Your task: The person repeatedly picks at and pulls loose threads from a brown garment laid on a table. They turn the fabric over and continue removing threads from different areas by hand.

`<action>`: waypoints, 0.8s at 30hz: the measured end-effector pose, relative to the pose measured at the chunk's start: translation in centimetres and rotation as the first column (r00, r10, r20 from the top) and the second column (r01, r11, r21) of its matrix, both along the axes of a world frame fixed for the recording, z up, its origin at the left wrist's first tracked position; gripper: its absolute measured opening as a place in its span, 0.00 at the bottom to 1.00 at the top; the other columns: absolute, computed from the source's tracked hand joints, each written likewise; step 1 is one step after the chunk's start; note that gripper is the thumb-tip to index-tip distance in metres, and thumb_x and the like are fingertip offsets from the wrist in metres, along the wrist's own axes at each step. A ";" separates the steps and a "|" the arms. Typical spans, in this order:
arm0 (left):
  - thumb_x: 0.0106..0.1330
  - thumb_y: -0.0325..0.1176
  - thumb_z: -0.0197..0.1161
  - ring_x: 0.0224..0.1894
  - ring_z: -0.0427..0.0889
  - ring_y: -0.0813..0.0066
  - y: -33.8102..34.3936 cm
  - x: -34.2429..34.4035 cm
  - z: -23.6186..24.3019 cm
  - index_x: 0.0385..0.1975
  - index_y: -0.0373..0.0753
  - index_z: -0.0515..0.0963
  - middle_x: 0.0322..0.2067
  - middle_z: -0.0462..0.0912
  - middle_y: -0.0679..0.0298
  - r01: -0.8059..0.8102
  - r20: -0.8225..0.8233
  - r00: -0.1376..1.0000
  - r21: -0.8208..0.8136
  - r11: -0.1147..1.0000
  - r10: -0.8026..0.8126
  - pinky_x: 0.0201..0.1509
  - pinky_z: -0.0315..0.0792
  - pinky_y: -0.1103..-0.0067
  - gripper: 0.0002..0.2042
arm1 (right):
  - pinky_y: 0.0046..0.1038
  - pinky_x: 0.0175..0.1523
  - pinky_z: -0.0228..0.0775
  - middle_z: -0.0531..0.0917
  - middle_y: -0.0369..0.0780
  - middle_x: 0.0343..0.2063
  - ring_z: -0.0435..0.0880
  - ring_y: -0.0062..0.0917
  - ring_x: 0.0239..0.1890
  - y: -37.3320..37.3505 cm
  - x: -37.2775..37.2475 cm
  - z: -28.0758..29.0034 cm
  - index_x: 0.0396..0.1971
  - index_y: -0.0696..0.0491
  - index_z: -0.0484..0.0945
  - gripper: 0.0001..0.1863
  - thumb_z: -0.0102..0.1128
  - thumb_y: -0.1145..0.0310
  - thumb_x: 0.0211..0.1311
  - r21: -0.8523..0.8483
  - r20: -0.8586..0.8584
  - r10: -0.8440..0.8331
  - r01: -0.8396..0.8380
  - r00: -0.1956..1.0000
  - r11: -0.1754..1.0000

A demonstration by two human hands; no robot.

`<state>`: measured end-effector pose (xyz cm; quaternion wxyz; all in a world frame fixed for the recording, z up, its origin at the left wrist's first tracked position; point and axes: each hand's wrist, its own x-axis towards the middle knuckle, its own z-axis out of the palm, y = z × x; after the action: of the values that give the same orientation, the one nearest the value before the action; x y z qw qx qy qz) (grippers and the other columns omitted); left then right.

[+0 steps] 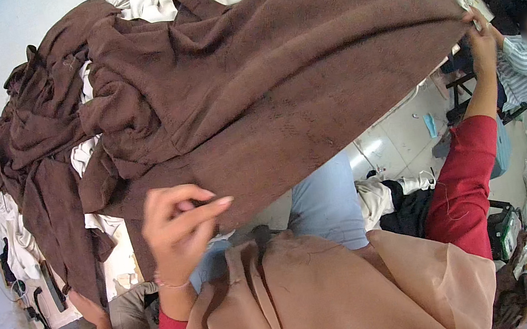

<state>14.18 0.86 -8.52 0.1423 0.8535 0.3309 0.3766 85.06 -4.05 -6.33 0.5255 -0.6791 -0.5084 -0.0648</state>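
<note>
Brown cloth (304, 74) runs from a left heap to its far-right tip, pinched in the right hand's (480, 36) fingers.
Left hand (180, 230) is nearer the near edge, fingers loosely curled, seemingly empty; cloth lies just beyond, slanting far-right.

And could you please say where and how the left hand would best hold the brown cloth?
The brown cloth is probably best pinched on its near edge, just right of the left hand, coming from the person's side: that edge runs smooth and unbunched, unlike the folds at the left, while the right hand holds the right tip.
</note>
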 end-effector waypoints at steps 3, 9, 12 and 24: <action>0.48 0.20 0.72 0.31 0.75 0.76 -1.2 1.8 -2.8 0.33 0.48 0.90 0.33 0.82 0.71 0.076 0.033 0.997 -0.145 0.986 -0.072 0.33 0.68 0.80 0.15 | 0.29 0.65 0.68 0.82 0.43 0.51 0.80 0.30 0.57 -1.3 -1.3 -5.5 0.48 0.56 0.83 0.16 0.63 0.77 0.59 -0.413 0.324 -0.221 0.348 0.920 0.842; 0.49 0.23 0.74 0.29 0.76 0.74 -2.3 1.2 -5.9 0.33 0.47 0.88 0.32 0.81 0.72 0.106 -0.039 0.993 -0.037 0.994 -0.107 0.34 0.68 0.77 0.12 | 0.29 0.53 0.73 0.84 0.40 0.40 0.83 0.29 0.45 -4.0 -19.5 -9.3 0.43 0.56 0.85 0.12 0.66 0.78 0.58 -0.178 0.170 0.018 0.013 0.985 0.984; 0.48 0.21 0.76 0.31 0.79 0.72 -2.4 0.9 -6.1 0.29 0.44 0.87 0.31 0.81 0.70 0.115 -0.059 0.991 -0.058 0.992 -0.118 0.34 0.69 0.76 0.10 | 0.30 0.49 0.73 0.85 0.39 0.35 0.83 0.30 0.41 -4.2 -30.0 -8.8 0.40 0.54 0.86 0.11 0.71 0.75 0.55 -0.174 0.099 0.271 -0.252 0.957 0.952; 0.44 0.16 0.68 0.34 0.80 0.69 -2.7 1.5 -4.0 0.30 0.42 0.87 0.35 0.83 0.66 0.077 0.017 0.997 -0.125 0.989 -0.076 0.37 0.74 0.75 0.14 | 0.31 0.33 0.73 0.80 0.32 0.32 0.82 0.29 0.29 -3.7 -44.8 -7.4 0.46 0.41 0.88 0.26 0.73 0.71 0.40 -0.301 0.075 0.783 -0.734 0.618 0.608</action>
<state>15.64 -1.81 -12.53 0.2120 0.8526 0.3199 0.3546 40.23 -7.77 -13.76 0.3629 -0.4460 -0.8024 0.1596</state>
